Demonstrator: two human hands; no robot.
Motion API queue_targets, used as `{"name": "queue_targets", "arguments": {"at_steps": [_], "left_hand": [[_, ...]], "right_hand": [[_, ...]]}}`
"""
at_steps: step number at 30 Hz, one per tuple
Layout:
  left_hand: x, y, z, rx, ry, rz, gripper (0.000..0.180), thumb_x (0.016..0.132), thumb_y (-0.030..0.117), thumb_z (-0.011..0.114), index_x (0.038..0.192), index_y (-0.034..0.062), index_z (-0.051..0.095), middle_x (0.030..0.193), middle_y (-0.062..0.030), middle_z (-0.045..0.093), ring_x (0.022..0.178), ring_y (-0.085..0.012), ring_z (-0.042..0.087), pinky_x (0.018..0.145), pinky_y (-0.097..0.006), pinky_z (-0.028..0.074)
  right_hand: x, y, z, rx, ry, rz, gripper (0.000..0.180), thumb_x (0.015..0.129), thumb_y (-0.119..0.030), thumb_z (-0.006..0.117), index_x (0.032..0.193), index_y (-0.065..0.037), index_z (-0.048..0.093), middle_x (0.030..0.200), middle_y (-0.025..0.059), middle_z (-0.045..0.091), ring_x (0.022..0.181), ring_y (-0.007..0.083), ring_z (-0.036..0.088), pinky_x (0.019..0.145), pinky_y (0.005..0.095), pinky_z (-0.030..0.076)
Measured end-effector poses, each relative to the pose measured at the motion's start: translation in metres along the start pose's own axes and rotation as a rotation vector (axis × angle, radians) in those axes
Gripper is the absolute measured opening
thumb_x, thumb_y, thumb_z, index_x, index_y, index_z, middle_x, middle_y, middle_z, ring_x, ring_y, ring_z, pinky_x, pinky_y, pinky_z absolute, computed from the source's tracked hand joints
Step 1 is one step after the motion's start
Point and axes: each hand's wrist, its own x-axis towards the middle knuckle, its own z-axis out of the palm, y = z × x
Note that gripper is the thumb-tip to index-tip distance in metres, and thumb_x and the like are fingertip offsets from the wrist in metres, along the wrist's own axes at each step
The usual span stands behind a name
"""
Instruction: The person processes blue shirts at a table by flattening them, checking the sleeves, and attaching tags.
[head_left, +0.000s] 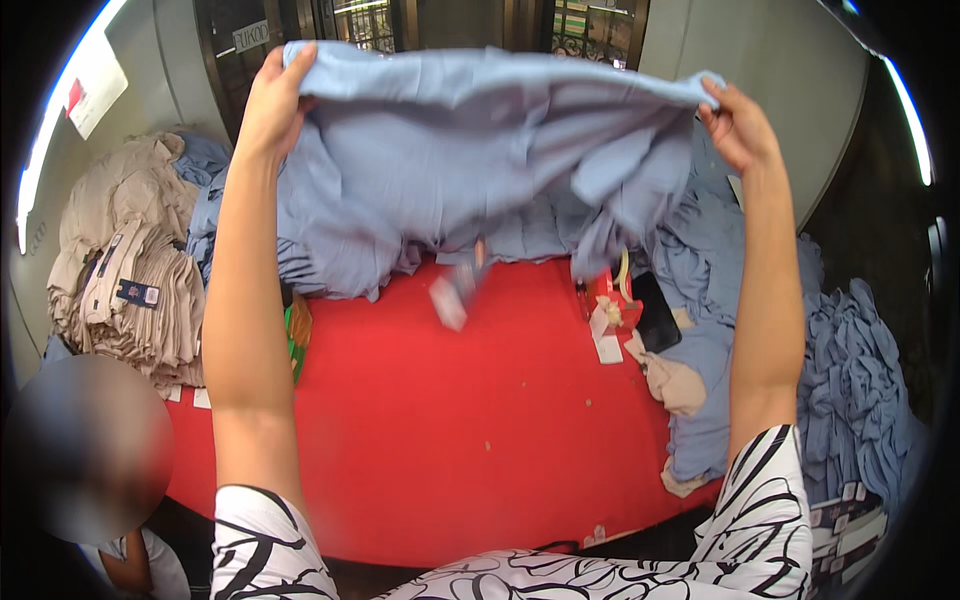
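A light blue garment (480, 140) is stretched out in the air above the table, held by its upper edge. My left hand (277, 105) pinches its left corner, thumb on top. At the opposite corner, my right hand (738, 125) grips the cloth between thumb and fingers. Both arms are raised and reach forward. The lower part of the cloth hangs loose in folds, partly smeared by motion. Below it a blurred tag (455, 298) dangles over the table. What kind of garment it is, I cannot tell.
Beige folded garments (145, 290) are stacked at the left of the red-covered table (480, 430). Blue garments (860, 390) pile up at the right. Near the right side lie a red object (617, 308), a flat black device (656, 315) and beige cloth (673, 385). Someone's arm (130, 565) shows at lower left.
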Motion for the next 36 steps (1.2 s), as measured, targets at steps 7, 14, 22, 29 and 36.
{"name": "queue_targets", "arguments": {"at_steps": [7, 14, 22, 29, 36], "left_hand": [[0.057, -0.168, 0.038, 0.021, 0.046, -0.293, 0.034, 0.089, 0.017, 0.072, 0.116, 0.0027, 0.056, 0.104, -0.0082, 0.066, 0.086, -0.0154, 0.061, 0.062, -0.028, 0.051], [-0.057, -0.335, 0.061, 0.649, 0.007, -0.483, 0.051, 0.078, 0.012, 0.076, 0.123, -0.0018, 0.057, 0.105, -0.0202, 0.069, 0.086, -0.0304, 0.069, 0.071, -0.040, 0.055], [-0.088, -0.252, 0.037, 1.273, 0.239, 0.228, 0.037, 0.080, 0.019, 0.073, 0.113, 0.0070, 0.062, 0.108, -0.0151, 0.063, 0.104, -0.0350, 0.058, 0.089, -0.047, 0.046], [-0.119, -0.194, -0.111, 1.540, 0.393, -0.171, 0.028, 0.085, 0.022, 0.070, 0.104, 0.0033, 0.061, 0.104, -0.0186, 0.063, 0.100, -0.0377, 0.060, 0.081, -0.050, 0.046], [-0.070, -0.126, -0.017, 0.961, 0.265, 0.013, 0.034, 0.096, 0.029, 0.058, 0.109, -0.0020, 0.059, 0.103, -0.0290, 0.065, 0.101, -0.0468, 0.061, 0.083, -0.049, 0.048]], "right_hand": [[0.113, 0.059, -0.100, -0.271, 0.271, 0.163, 0.030, 0.094, 0.000, 0.059, 0.121, 0.009, 0.048, 0.098, 0.0104, 0.059, 0.077, 0.0162, 0.063, 0.066, 0.0256, 0.061], [0.082, 0.234, -0.196, -0.436, 0.443, 0.293, 0.054, 0.084, 0.007, 0.058, 0.134, -0.010, 0.051, 0.107, 0.0112, 0.055, 0.088, 0.0162, 0.057, 0.063, 0.0272, 0.055], [0.027, 0.242, -0.221, -1.004, 0.515, 0.080, 0.042, 0.083, -0.003, 0.065, 0.124, -0.003, 0.060, 0.109, 0.0096, 0.060, 0.086, 0.0178, 0.056, 0.076, 0.0325, 0.051], [-0.134, 0.209, 0.009, -0.665, 0.141, -0.049, 0.018, 0.091, -0.005, 0.061, 0.108, -0.004, 0.066, 0.098, 0.0050, 0.064, 0.092, 0.0142, 0.059, 0.084, 0.0275, 0.047], [-0.245, 0.239, 0.166, -0.342, -0.401, 0.251, 0.022, 0.094, -0.010, 0.062, 0.113, -0.001, 0.068, 0.115, 0.0092, 0.065, 0.100, 0.0167, 0.064, 0.083, 0.0285, 0.052]]}}
